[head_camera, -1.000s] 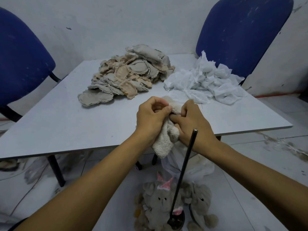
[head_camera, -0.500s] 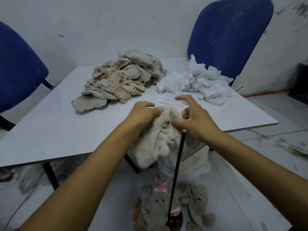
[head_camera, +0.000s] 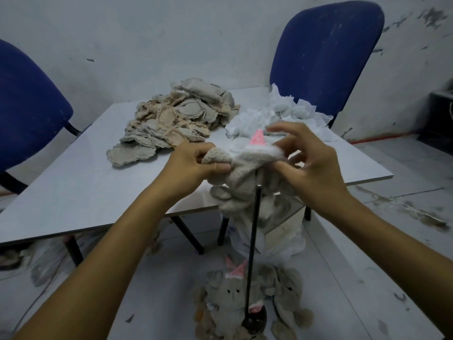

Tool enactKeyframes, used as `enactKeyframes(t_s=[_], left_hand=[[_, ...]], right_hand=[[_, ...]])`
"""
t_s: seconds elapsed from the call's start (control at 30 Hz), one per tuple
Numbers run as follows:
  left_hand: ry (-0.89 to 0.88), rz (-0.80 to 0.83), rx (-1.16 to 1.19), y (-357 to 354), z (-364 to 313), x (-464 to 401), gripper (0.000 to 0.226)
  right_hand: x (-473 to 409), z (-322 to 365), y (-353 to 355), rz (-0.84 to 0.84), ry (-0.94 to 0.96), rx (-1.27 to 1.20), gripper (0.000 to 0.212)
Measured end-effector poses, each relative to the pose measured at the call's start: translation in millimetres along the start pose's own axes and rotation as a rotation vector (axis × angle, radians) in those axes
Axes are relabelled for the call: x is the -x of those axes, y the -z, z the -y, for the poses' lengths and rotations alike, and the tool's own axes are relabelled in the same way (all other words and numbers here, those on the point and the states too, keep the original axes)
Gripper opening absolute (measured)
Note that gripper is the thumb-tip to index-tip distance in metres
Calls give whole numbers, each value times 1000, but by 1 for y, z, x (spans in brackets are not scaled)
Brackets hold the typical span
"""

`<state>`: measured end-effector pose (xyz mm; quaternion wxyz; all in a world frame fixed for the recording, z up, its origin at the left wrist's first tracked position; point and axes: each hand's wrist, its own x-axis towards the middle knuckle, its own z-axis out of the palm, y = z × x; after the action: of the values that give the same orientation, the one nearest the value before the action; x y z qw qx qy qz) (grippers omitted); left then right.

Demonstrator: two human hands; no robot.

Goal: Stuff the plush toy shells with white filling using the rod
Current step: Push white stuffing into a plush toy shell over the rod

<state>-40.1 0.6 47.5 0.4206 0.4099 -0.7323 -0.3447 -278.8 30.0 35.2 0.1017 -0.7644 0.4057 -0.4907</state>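
Behind hands: shell pile (head_camera: 179,119), filling heap (head_camera: 277,116); rod (head_camera: 252,244) upright below.

Single view, from a camera worn on my head, facing forward and tilted down over the near edge of the table (head_camera: 73,182). My left hand (head_camera: 193,163) and right hand (head_camera: 311,165) sit close to the lens, just above that edge, forearms entering from the bottom corners. Beyond the table, the wall and two blue chairs (head_camera: 326,52) fill the upper frame. Below the table edge the floor appears, with the rod (head_camera: 252,244) standing upright. Wide-angle bending shows at the margins.
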Motion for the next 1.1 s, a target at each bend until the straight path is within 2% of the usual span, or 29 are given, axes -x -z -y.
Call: enactKeyframes(t_s=[0.1,0.13,0.2,0.33,0.47,0.53,0.67,0.77,0.83,0.9,1.03,1.1], left_hand=[[3,12,-53,3,4,8,23],[8,29,-76,2,4,11,23],[12,35,-77,3,6,13,20],[29,46,-70,6,9,17,16],[4,58,-65,8,12,20,14],[19,76,-49,9,13,19,17],[86,125,-89,7,17,20,14],[118,18,-277,8,27,15,8],[154,-15,-490,11,35,9,21],[202,17,-638,12,44,3,38],[331,-1,-683,13,59,-17,61],[355,-53,-712,18,66,-27,66]], right_hand=[[4,3,-4,200,-54,5,53],[7,5,-6,196,-40,-5,52],[10,5,-6,79,37,-41,54],[11,3,-2,201,7,25,49],[13,1,-2,158,119,-7,53],[10,-1,0,183,72,-31,53],[9,-6,-3,235,-43,-31,27],[1,-9,-11,178,-113,-16,11],[-5,-12,-22,227,-168,-2,11],[-12,-16,-36,335,-203,26,13],[-36,-23,-70,537,-189,153,18],[-54,-28,-88,561,-184,160,25]])
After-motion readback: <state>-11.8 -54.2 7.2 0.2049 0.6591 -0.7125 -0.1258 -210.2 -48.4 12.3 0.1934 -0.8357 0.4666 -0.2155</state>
